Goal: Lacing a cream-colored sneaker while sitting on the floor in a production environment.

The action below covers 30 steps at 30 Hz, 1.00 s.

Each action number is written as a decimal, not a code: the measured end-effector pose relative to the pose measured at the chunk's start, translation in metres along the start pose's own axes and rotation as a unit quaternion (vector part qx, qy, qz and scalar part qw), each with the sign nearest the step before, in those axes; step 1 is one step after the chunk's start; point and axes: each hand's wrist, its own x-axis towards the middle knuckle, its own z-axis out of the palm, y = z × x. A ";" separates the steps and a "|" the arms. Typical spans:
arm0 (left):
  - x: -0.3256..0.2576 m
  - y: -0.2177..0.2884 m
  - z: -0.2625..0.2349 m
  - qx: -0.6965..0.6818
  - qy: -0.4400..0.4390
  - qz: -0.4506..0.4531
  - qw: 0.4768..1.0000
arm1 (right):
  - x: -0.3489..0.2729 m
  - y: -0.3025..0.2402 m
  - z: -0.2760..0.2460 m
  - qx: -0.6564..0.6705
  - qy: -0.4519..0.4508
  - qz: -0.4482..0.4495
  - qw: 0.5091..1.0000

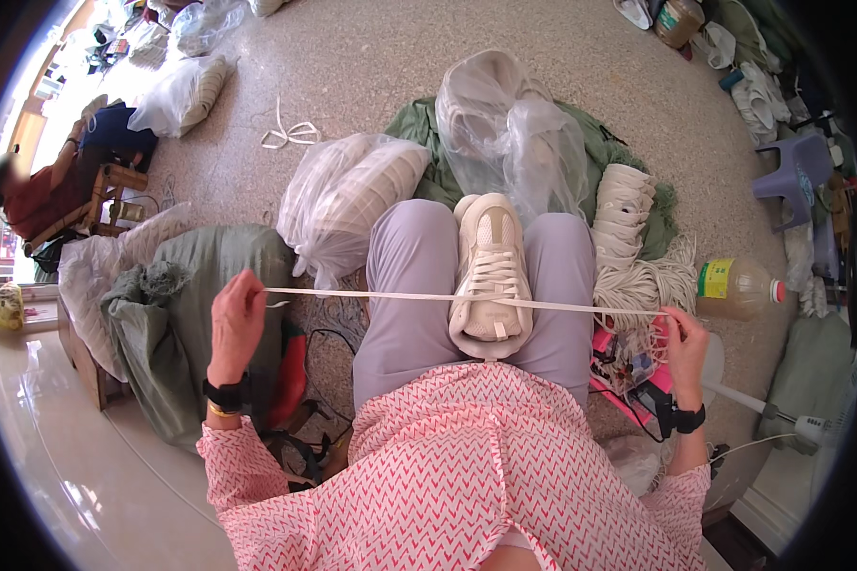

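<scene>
A cream sneaker (491,276) rests between my thighs, its toe pointing away from me and its heel opening near my lap. Its front is laced crosswise. Stretched taut across the upper part near the tongue is a flat white shoelace (390,295), reaching far out to both sides. My left hand (237,319) pinches one end, with a short tail sticking out past the fingers. At the other end, beyond my right thigh, my right hand (686,347) grips the lace between thumb and fingertips.
Bagged shoes (352,190) and a clear plastic bag (505,124) lie ahead on green cloth. To the right are stacked cream shoe parts (624,214), bundled white laces (643,285), a large bottle (738,287) and a purple stool (792,176). Another person (52,190) sits far left, past a green sack (209,314).
</scene>
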 end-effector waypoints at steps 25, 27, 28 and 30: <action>0.001 -0.094 -0.041 -0.016 0.088 -0.118 0.989 | 0.011 0.105 -0.005 0.073 0.002 0.135 0.988; 0.001 -0.098 -0.038 -0.024 0.071 -0.109 0.991 | 0.012 0.107 -0.004 0.070 0.007 0.119 0.990; 0.001 -0.099 -0.036 -0.023 0.055 -0.105 0.993 | 0.013 0.107 -0.004 0.065 -0.023 0.129 0.989; 0.003 -0.099 -0.029 -0.021 0.040 -0.101 0.994 | 0.017 0.101 -0.002 0.061 -0.052 0.138 0.987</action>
